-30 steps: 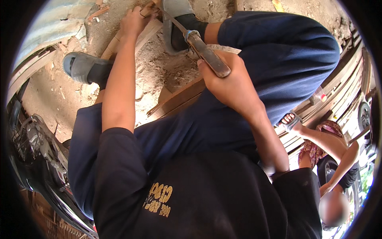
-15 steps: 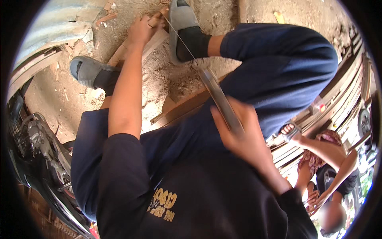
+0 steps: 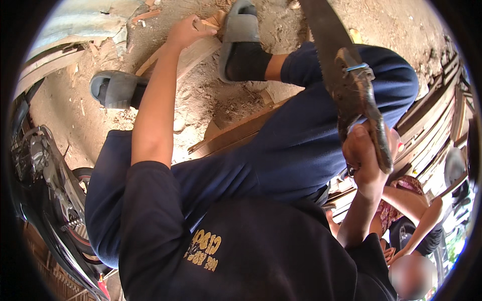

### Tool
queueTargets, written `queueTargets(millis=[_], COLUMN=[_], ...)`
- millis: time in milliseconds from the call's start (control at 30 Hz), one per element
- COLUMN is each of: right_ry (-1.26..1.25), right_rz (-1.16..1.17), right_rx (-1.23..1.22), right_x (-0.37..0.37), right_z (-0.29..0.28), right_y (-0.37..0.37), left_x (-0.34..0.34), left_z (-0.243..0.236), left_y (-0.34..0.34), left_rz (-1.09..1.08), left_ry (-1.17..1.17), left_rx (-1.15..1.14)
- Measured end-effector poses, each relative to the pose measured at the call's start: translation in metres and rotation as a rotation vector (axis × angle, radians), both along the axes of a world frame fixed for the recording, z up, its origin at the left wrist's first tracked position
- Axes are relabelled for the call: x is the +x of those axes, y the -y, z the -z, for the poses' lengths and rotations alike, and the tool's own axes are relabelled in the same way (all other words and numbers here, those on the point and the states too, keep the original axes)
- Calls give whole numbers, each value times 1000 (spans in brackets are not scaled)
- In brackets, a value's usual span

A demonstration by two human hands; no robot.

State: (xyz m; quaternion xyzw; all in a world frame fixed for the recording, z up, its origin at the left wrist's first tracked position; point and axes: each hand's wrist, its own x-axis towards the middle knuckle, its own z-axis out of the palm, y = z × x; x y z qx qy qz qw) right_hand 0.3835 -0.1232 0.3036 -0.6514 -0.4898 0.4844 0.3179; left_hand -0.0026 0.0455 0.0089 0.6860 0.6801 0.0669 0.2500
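My right hand [image 3: 364, 155] grips the worn wooden handle of a hand saw [image 3: 346, 75], whose dark blade runs up toward the top edge. My left hand [image 3: 188, 31] presses down on a pale wooden plank [image 3: 193, 52] lying on the dirt. My right foot in a grey slipper [image 3: 241, 27] stands on the same plank beside that hand. My left foot in its grey slipper [image 3: 113, 88] rests on the ground to the left. My dark blue trousers and shirt fill the middle of the view.
Another wooden board [image 3: 236, 133] lies on the sandy ground under my leg. Stacked timber [image 3: 437, 120] runs along the right. A motorbike [image 3: 45, 185] stands at the left. A second person [image 3: 411, 220] sits at the lower right, arms out.
My right hand has drawn the saw back and up, away from the plank, toward my body. The left hand and both feet have stayed where they were.
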Motion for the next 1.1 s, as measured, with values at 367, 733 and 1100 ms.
queueTargets(millis=[367,733,1100], right_ry=[-208,-354,-253], right_rz=[-85,-59,-181], right_rx=[-384,-354,-430], right_x=[-44,-55,-64], right_z=[54,105,108], right_y=[-12,-57,-56], left_x=[5,-11,-53], left_z=[12,33,3], left_y=[22,23,48], left_rz=[-44,-194,-111], left_ry=[-104,-155,-399], left_rx=[318,279,-20])
